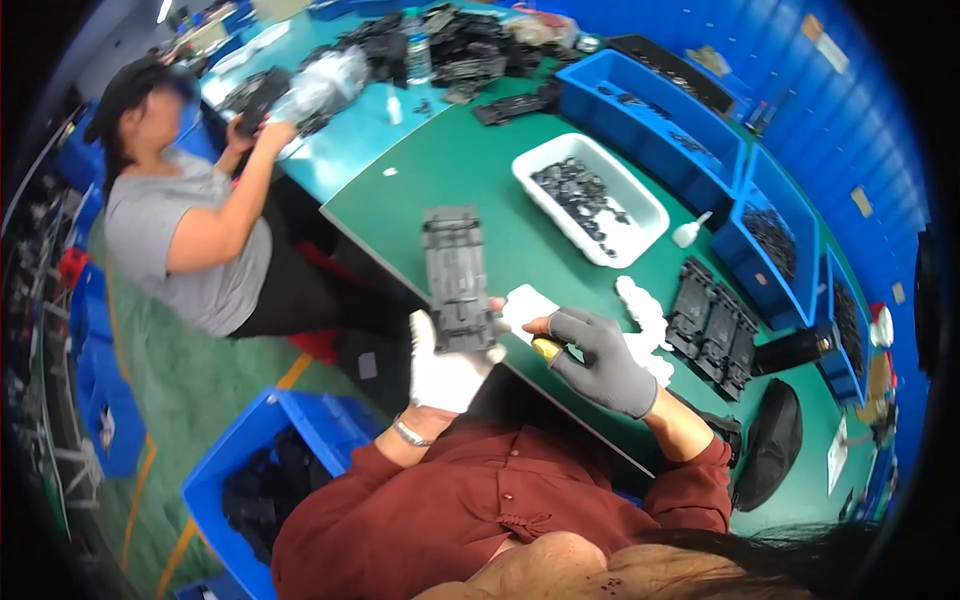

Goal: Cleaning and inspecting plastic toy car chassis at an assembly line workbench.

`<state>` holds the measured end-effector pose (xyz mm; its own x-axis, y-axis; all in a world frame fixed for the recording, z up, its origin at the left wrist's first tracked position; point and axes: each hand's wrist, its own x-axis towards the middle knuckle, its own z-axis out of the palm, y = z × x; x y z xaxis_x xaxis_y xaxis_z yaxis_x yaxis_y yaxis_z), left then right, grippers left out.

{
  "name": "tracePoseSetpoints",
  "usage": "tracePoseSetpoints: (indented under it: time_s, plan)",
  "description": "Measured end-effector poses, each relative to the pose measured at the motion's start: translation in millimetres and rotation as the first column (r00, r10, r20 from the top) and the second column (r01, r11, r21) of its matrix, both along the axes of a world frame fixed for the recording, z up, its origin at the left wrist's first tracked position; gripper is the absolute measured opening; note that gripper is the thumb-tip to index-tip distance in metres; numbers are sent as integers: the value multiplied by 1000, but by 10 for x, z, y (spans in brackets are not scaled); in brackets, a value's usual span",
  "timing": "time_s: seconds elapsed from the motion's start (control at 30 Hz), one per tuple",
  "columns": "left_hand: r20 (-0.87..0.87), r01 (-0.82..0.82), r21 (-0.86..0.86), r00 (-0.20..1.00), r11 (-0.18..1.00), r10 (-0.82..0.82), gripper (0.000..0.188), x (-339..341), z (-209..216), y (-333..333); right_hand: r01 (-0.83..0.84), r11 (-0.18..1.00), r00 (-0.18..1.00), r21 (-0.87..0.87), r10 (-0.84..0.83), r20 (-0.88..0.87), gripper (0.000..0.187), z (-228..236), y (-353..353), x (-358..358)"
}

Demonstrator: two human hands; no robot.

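My left hand point(450, 378), in a white glove, grips the lower end of a long black plastic part point(456, 265) with ribs and slots. The part stands tilted up in front of me, over the near edge of the green table. To its right, my right hand point(603, 362) wears a grey glove with bare fingertips. Its fingers are bent together, and a small yellow thing point(546, 348) shows at the thumb. Whether that is held or worn on the thumb is unclear. Just beyond the fingers lies a white piece point(527, 308), perhaps cloth or paper.
A white tub point(640, 240) of small black pieces stands ahead on the green table point(400, 220). Blue bins point(765, 300) line the back right. Several black parts point(712, 330) and a black case point(775, 445) lie right. Another person point(190, 220) works at left, beyond a blue crate point(225, 440).
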<state>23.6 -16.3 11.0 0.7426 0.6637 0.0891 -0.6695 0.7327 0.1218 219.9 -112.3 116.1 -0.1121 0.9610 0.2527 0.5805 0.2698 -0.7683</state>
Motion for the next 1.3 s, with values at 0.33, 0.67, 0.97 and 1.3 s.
tracePoseSetpoints:
  time_s: [0.33, 0.67, 0.97, 1.3]
  plan:
    - [-34, -55, 10, 998, 998, 55, 82, -13, -130, 86, 629, 755, 709, 186, -655, 263, 11, 130, 443, 1347]
    - [-255, -200, 316, 923, 927, 286, 96, 94, -293, 242, 532, 844, 314, 71, -274, 909, 13, -257, 1177, 1581]
    - [-299, -191, 319, 909, 928, 289, 100, 89, -326, 275, 610, 793, 421, -6, -317, 850, 16, -507, 1411, 1767]
    - [-242, -183, 302, 935, 936, 260, 99, 118, -362, 288, 619, 785, 442, -15, -332, 833, 18, -515, 1513, 1806]
